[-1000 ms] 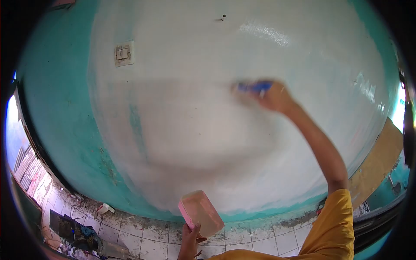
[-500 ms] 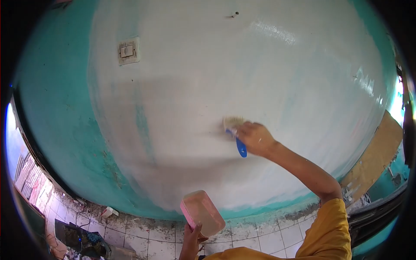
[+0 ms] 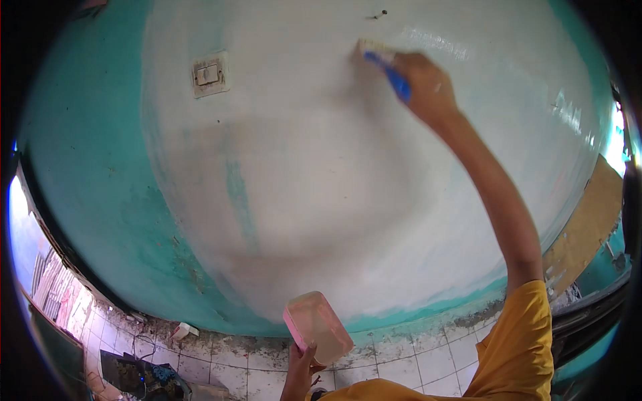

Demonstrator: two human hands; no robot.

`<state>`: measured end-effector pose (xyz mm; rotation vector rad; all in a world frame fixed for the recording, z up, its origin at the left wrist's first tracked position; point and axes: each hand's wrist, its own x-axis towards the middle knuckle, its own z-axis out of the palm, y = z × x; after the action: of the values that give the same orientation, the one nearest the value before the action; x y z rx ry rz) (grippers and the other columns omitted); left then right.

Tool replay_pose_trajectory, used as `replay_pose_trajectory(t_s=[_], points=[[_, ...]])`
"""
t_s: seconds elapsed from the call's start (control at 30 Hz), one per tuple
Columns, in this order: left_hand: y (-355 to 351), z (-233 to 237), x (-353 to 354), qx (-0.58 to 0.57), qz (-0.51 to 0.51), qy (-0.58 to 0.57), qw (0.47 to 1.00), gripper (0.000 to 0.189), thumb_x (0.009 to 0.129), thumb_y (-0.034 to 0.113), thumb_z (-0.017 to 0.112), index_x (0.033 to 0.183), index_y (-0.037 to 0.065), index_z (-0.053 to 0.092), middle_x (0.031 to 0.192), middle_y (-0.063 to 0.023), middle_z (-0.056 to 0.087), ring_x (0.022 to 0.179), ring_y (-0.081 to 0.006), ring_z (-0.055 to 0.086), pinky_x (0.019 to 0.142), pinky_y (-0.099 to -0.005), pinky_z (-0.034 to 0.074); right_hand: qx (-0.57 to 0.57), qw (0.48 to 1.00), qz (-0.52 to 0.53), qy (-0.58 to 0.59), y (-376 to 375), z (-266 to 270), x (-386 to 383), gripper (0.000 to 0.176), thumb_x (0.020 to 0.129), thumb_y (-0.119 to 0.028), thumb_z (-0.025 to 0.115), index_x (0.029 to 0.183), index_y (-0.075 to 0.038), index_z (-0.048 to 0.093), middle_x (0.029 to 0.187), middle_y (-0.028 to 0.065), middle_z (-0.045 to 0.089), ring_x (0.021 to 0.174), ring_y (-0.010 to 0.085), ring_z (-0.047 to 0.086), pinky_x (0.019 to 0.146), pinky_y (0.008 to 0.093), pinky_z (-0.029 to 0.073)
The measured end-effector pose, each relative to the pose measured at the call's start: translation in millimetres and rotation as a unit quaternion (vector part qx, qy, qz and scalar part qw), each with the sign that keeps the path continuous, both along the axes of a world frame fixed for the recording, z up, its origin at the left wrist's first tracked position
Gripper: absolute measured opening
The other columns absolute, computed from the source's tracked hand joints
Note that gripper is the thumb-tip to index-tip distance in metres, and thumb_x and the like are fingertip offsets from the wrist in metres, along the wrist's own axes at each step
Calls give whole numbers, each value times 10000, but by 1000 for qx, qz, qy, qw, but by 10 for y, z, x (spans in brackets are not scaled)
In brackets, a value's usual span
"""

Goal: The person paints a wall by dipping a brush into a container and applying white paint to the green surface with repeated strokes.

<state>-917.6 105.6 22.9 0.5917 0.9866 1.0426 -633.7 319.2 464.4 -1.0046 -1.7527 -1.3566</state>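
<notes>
Head camera view, strongly curved by a wide lens, of a person facing a wall at close range. The right hand is raised high, arm stretched up from a yellow sleeve, fingers wrapped tight around the blue handle of a paintbrush. The pale bristles press flat against the wall near the top of the frame, just below a small dark nail and well to the right of a light switch. Broad bare wall lies open to the left of and below the brush, with nothing between it and the switch. The middle of the wall is white and patchy, glossy in the upper right, with one faint teal streak running down below the switch. Unpainted teal shows as a band along the left side and along the bottom edge. A brown board leans at the far right. Below the wall runs a grimy white tiled floor, with a small white object at the foot of the wall and dark clutter in the lower left corner. Low in the centre, well apart from the brush, the left hand grips a pink plastic tub from beneath, fingers closed around its base, tilted towards the wall. Its sides are cloudy, and what it holds cannot be made out.
</notes>
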Motion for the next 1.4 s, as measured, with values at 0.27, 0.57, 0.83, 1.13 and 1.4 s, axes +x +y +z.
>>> replay_pose_trajectory(t_s=[0.27, 0.57, 0.83, 1.13, 1.4], points=[[9, -126, -272, -14, 2, -5, 1000, 514, 933, 335, 647, 1287, 80, 376, 1157, -110, 574, 935, -214, 646, 662, -368, 573, -353, 932, 51, -63, -187, -1981, -114, 255, 816, -179, 638, 1061, -128, 688, 926, 69, 685, 864, 257, 661, 693, 397, 565], [179, -90, -316, 3, 1, -5, 1000, 561, 911, 354, 672, 1291, 69, 372, 1152, -100, 580, 919, -216, 668, 652, -364, 587, -12, 997, -3, 80, -58, 210, -293, 269, 929, -355, 613, 993, -112, 708, 893, 132, 686, 855, 356, 650, 744, 438, 531], [174, -110, -321, 16, 10, -30, 999, 560, 916, 330, 669, 1295, 57, 362, 1134, -110, 581, 906, -207, 663, 642, -351, 583, -79, 993, 23, -85, 70, -1142, -320, 443, 760, -59, 621, 1195, -144, 642, 831, 91, 607, 781, 284, 602, 695, 425, 511], [265, 55, -308, 78, 22, -23, 996, 562, 910, 314, 678, 1277, 30, 361, 1150, -109, 539, 908, -172, 610, 651, -311, 534, -387, 886, 174, 187, -508, -2662, -556, 290, 899, -132, 651, 1182, -72, 658, 990, 111, 699, 826, 222, 668, 720, 309, 534], [408, 312, -192, 123, 35, -29, 991, 691, 903, 342, 690, 1368, 7, 304, 1235, -119, 498, 1046, -174, 564, 735, -310, 533, -424, 580, 329, 613, -1468, -2889, -968, 210, 943, -142, 664, 1038, 45, 656, 774, 37, 615, 616, 89, 540, 545, 237, 446]])
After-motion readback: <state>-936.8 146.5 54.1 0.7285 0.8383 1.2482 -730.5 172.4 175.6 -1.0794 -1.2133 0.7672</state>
